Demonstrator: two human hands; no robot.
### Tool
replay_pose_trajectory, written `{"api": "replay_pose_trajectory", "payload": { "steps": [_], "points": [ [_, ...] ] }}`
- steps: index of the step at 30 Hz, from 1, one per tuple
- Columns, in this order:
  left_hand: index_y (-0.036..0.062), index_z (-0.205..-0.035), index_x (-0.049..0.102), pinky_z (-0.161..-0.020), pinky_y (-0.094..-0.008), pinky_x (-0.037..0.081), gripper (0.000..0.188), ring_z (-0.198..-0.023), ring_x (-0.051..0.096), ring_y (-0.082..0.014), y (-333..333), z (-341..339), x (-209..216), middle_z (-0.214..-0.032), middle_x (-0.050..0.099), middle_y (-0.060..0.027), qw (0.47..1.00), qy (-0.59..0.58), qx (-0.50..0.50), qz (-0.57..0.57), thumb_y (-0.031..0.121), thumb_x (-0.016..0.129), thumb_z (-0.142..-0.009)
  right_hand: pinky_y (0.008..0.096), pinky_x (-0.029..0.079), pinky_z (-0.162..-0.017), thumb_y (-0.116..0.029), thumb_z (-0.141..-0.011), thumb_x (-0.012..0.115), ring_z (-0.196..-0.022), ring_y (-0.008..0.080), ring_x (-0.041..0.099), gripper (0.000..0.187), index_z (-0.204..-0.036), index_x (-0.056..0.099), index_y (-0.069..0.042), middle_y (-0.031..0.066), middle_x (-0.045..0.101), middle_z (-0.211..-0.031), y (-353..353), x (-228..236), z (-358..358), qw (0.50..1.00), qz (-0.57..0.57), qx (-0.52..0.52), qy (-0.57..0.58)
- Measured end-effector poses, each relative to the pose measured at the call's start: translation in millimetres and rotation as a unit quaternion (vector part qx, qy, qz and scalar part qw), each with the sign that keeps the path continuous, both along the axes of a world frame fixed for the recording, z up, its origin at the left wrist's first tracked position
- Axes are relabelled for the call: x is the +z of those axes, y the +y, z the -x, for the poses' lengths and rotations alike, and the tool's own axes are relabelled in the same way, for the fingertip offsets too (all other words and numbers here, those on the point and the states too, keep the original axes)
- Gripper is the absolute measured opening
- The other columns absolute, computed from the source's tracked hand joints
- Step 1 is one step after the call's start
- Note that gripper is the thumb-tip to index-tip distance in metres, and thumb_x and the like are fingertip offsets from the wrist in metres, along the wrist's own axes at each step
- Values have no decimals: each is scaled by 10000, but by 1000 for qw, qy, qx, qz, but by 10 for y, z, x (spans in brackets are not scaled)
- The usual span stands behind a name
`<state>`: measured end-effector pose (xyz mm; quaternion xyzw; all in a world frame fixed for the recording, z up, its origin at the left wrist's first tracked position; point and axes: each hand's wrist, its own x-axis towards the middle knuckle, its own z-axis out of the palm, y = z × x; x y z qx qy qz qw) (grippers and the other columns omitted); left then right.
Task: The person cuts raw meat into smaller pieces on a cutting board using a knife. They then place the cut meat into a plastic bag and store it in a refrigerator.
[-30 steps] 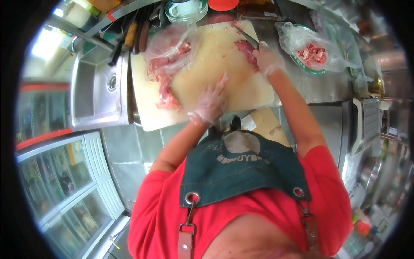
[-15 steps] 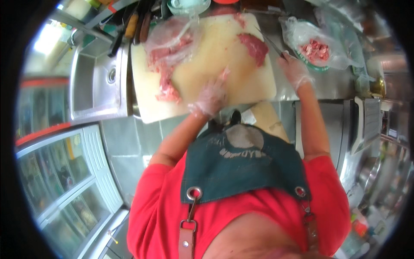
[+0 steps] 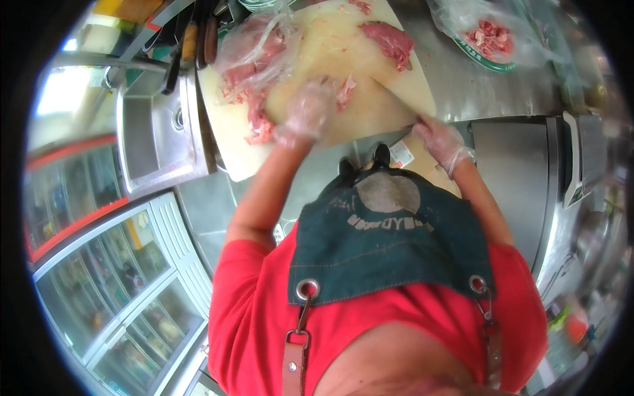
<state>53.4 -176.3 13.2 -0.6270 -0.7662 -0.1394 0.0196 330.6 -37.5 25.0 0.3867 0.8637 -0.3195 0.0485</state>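
Note:
My right hand [image 3: 441,140], in a clear plastic glove, is closed round the handle of a knife [image 3: 396,99]. The blade points leftward and away over the near right part of the cutting board [image 3: 330,56]. Over the board's left half is my gloved left hand [image 3: 307,111]; its fingers are smeared by motion. A small piece of meat [image 3: 345,93] lies just right of that hand. On its other side is a ragged strip of meat [image 3: 259,119], below a larger chunk of meat [image 3: 254,59] partly covered by a plastic bag [image 3: 285,33]. A dark red slab [image 3: 391,43] rests at the far right.
A green-rimmed plate [image 3: 485,63] with chopped meat [image 3: 490,39] and clear plastic stands on the steel counter [image 3: 456,89]. Left of the board are several knives [image 3: 190,43] and a steel sink [image 3: 148,132]. A glass-doored cabinet [image 3: 119,284] stands at lower left.
My right hand has brought the knife from beside the plate to the board's near right edge. My left hand has moved left, away from the small meat piece. The whole view has shifted.

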Motion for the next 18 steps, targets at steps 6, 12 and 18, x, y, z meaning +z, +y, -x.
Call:
{"api": "replay_pose_trajectory", "payload": {
  "steps": [6,12,18],
  "points": [
    [71,-1051,672,-877,-380,503,272,-1037,614,-310,787,274,-45,-1121,646,-149,965,55,-163,196,176,555,-829,448,467,-884,-417,-934,503,-1030,406,598,475,-1249,569,-67,249,623,-1099,11,152,5,1000,8,-26,9],
    [63,-1003,674,-853,-386,507,241,-960,633,-330,875,145,310,-1021,667,-173,933,22,-141,329,171,565,-818,445,479,-857,-465,-930,491,-963,395,631,511,-1279,559,-98,247,635,-1072,-28,102,-89,996,47,-70,1],
    [48,-999,653,-755,-362,510,249,-864,659,-289,669,145,552,-912,678,-169,931,-274,13,239,195,594,-807,429,489,-833,-486,-933,475,-892,368,657,515,-1288,558,-122,238,646,-1057,46,5,-161,993,56,-107,-14]
  ]
}}
